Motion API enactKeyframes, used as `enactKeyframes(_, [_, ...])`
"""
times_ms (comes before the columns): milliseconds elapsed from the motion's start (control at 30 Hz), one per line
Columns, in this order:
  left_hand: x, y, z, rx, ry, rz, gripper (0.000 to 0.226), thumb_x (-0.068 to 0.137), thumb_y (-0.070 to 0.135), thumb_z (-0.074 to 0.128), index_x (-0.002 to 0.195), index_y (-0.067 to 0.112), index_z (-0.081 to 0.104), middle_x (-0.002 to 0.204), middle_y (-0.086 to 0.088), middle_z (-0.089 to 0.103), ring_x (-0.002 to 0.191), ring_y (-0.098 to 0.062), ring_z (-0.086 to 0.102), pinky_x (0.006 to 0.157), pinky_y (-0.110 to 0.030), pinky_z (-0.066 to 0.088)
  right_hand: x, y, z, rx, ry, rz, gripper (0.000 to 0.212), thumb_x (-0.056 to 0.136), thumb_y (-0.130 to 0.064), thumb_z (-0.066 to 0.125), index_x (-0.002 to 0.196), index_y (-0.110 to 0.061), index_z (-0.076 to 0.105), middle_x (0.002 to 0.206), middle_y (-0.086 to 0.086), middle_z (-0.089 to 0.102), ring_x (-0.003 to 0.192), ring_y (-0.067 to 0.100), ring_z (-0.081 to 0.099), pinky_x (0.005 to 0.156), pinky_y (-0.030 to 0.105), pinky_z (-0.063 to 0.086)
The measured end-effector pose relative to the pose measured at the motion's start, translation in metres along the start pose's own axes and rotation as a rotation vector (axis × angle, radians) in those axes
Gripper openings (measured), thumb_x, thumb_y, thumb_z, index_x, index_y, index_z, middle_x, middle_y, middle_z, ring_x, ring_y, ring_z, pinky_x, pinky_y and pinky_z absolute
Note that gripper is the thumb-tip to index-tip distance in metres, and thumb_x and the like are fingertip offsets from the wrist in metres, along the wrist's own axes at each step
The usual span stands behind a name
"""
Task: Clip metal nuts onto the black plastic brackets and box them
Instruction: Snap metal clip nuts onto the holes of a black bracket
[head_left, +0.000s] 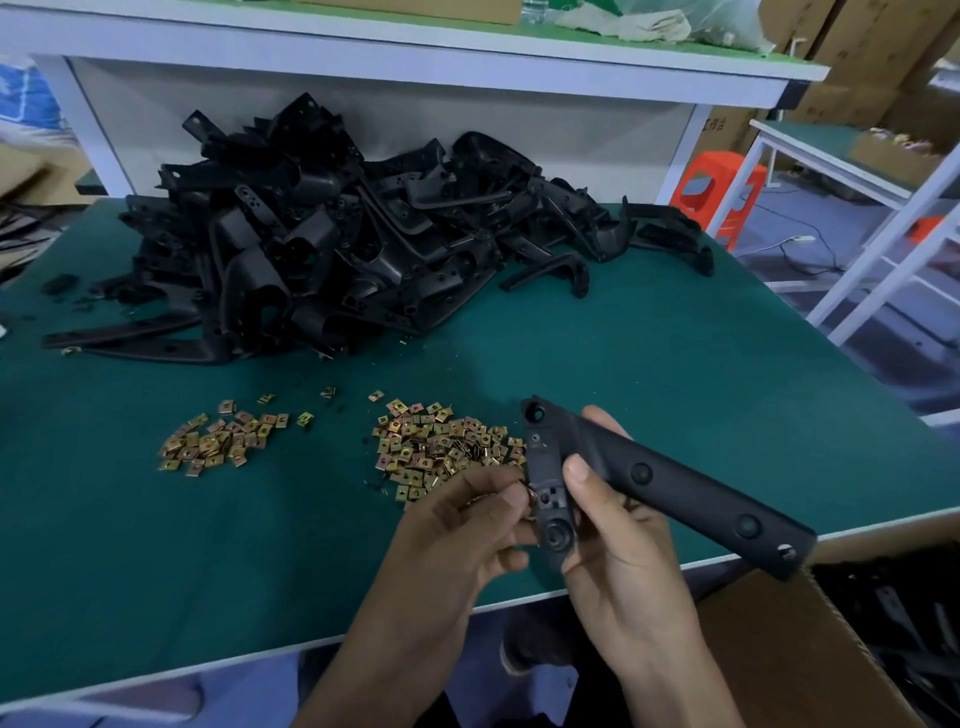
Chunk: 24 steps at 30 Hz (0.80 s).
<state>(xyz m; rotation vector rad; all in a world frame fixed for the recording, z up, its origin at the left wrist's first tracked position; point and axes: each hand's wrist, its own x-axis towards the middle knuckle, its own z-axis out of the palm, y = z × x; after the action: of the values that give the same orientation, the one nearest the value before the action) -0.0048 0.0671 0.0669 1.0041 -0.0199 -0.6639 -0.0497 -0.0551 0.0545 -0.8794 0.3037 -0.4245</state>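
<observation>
Crowding the back of the green table (701, 364) with a heap of black brackets (322, 249), dotting its middle with two patches of metal nuts (441, 447), leaving its right side and front-left corner open.

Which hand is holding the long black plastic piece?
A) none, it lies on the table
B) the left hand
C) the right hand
C: the right hand grips the long black plastic bracket, while the left hand pinches a small gold metal nut against its end.
</observation>
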Motion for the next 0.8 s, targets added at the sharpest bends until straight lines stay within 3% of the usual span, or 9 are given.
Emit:
enactKeyframes(133, [-0.001,-0.002,0.002,-0.063,0.058,-0.046,0.016,0.071,0.016,0.074,0.086,0.011,0.073,0.086,-0.012,0.072,0.067,-0.015,0.068,0.053,-0.020,0.051,0.000,0.000,-0.001,-0.070,-0.009,-0.042,0.051,0.074,-0.018,0.084,0.121,-0.034,0.072,0.108,0.009,0.076,0.092,0.021,0.073,0.076,0.035,0.061])
enactKeyframes(267, [-0.003,-0.006,0.007,-0.146,0.126,-0.133,0.023,0.069,0.016,0.072,0.091,0.011,0.070,0.078,-0.005,0.072,0.058,-0.010,0.065,0.047,-0.019,0.047,0.001,0.005,-0.001,-0.161,0.013,-0.136,0.072,0.063,-0.044,0.095,0.128,-0.034,0.066,0.089,0.004,0.068,0.083,0.021,0.059,0.073,0.033,0.051])
enactKeyframes(367, [-0.004,-0.009,0.011,-0.217,0.119,-0.253,0.037,0.070,0.023,0.071,0.105,0.013,0.072,0.093,-0.003,0.076,0.066,-0.009,0.066,0.056,-0.021,0.044,0.001,0.008,-0.003,-0.258,0.010,-0.235,0.071,0.068,-0.049,0.092,0.131,-0.037,0.062,0.082,0.000,0.066,0.075,0.013,0.059,0.067,0.023,0.053])
enactKeyframes(433, [-0.004,-0.010,0.014,-0.293,0.119,-0.351,0.043,0.071,0.026,0.072,0.113,0.016,0.073,0.104,-0.002,0.077,0.078,-0.010,0.063,0.062,-0.024,0.039,0.001,0.009,-0.006,-0.338,0.013,-0.312,0.064,0.074,-0.048,0.088,0.131,-0.038,0.060,0.089,-0.001,0.071,0.080,0.012,0.065,0.071,0.021,0.055])
enactKeyframes(500, [-0.004,-0.011,0.017,-0.388,0.136,-0.436,0.039,0.072,0.025,0.074,0.110,0.014,0.074,0.101,-0.001,0.077,0.082,-0.012,0.057,0.062,-0.024,0.035,0.001,0.009,-0.009,-0.421,0.024,-0.381,0.058,0.080,-0.046,0.084,0.131,-0.039,0.059,0.100,-0.001,0.075,0.090,0.011,0.071,0.077,0.019,0.055])
enactKeyframes(633, [-0.002,-0.013,0.022,-0.506,0.177,-0.498,0.029,0.073,0.021,0.073,0.099,0.010,0.074,0.087,-0.003,0.077,0.071,-0.011,0.059,0.061,-0.024,0.033,0.001,0.012,-0.014,-0.573,0.053,-0.447,0.056,0.085,-0.043,0.080,0.134,-0.036,0.054,0.108,-0.004,0.073,0.098,0.013,0.072,0.082,0.020,0.055])
enactKeyframes(800, [0.000,-0.024,0.029,-0.490,0.200,-0.464,0.041,0.083,0.026,0.069,0.121,0.009,0.072,0.110,-0.005,0.077,0.079,-0.011,0.066,0.065,-0.025,0.039,0.002,0.015,-0.019,-0.732,0.125,-0.538,0.056,0.086,-0.044,0.076,0.136,-0.032,0.052,0.118,-0.012,0.068,0.105,0.009,0.069,0.086,0.017,0.053])
